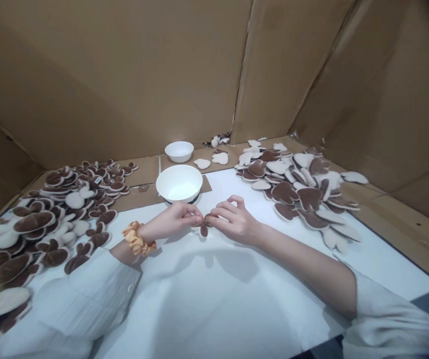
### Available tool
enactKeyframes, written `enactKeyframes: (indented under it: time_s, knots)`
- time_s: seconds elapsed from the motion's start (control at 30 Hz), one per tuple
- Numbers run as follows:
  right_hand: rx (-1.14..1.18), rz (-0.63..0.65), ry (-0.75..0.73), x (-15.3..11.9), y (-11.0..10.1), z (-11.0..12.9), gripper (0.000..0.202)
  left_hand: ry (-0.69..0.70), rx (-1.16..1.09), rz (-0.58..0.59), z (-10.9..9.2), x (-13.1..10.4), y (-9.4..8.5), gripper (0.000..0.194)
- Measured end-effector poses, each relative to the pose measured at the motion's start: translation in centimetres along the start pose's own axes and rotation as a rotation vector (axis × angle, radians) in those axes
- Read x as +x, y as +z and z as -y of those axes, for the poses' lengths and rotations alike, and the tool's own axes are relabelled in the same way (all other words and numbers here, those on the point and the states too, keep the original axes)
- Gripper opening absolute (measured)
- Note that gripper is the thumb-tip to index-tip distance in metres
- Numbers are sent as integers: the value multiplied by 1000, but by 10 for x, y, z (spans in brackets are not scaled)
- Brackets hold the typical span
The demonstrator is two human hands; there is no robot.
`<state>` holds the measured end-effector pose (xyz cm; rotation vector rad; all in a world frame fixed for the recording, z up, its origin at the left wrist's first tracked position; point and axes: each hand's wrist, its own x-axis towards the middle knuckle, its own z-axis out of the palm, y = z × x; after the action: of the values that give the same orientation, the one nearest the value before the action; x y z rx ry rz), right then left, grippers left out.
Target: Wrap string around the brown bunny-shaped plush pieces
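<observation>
Between my two hands, over the white tabletop, is a small brown fabric piece (pixel 204 229) with rounded lobes. My left hand (pixel 184 215), with a yellow scrunchie (pixel 138 239) at its wrist, pinches the piece's left side. From the other side my right hand (pixel 235 221) grips it between thumb and forefinger, its other fingers curled above. The fingertips cover part of the piece. Just beyond my hands stands a white bowl (pixel 179 184); its inside looks plain white.
On the left spreads a heap of brown-and-white bunny-shaped fabric pieces (pixel 35 222). Another pile of brown and white fabric pieces (pixel 310 198) lies at the right. A smaller white bowl (pixel 179 151) stands farther back. Cardboard walls (pixel 124 75) enclose the table (pixel 207 309).
</observation>
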<state>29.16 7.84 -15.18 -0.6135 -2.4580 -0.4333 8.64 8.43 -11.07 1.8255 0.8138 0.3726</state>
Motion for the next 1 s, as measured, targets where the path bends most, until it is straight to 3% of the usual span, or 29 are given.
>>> enactKeyframes:
  time_s: [0.13,0.23,0.33,0.5,0.57,0.73,0.87,1.0]
  knots:
    - [72,-71,110,1,2,7,15,-86,-178,20,5,0,4,31]
    - [199,-97,177,3,0,13,24,-89,-373,-62,11,2,11,29]
    - [344,-86,224,5,0,18,33,-99,-433,-154,13,3,17,27]
    - [501,-149,444,11,1,19,16,-100,-407,-314,7,4,28,23]
    - [510,-137,569,14,-1,18,9,-93,-335,-404,5,5,32,21]
    - [569,-43,776,24,-7,22,15,-10,50,-577,7,8,40,11]
    - [570,-6,843,24,-1,16,16,28,225,-600,8,5,47,8]
    - [393,-84,961,11,6,-18,16,157,421,-551,7,0,51,13]
